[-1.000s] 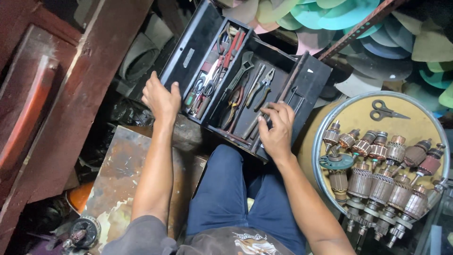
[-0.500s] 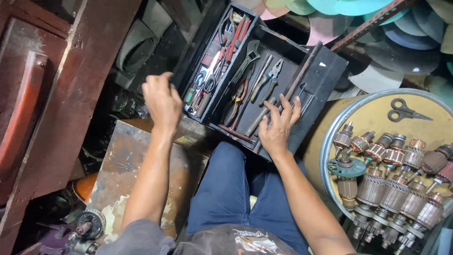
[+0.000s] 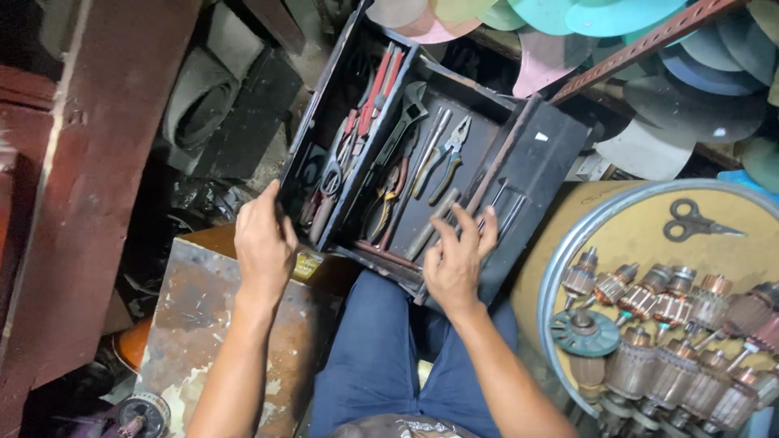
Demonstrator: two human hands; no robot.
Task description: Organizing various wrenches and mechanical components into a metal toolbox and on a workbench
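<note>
A black fold-out metal toolbox (image 3: pixel 542 154) lies open in front of my knees, with pliers (image 3: pixel 445 158), a wrench (image 3: pixel 403 122), red-handled tools (image 3: pixel 375 93) and other hand tools in its trays. My left hand (image 3: pixel 264 243) grips the near left corner of the box's left tray. My right hand (image 3: pixel 458 255) rests, fingers spread, on the near edge of the middle tray, its fingertips over some thin metal tools. My blue trouser legs (image 3: pixel 381 357) show below the box.
A round metal tray (image 3: pixel 568 243) on the right holds several motor armatures (image 3: pixel 673 324) and black scissors (image 3: pixel 698 221). A rusty metal plate (image 3: pixel 191 324) lies at the lower left. A reddish wooden beam (image 3: pixel 89 162) stands left. Coloured fan blades (image 3: pixel 568 16) fill the top.
The toolbox has come closer and lower in view. My left hand has shifted from the box's left edge down to its near corner; my right hand stays on the near edge.
</note>
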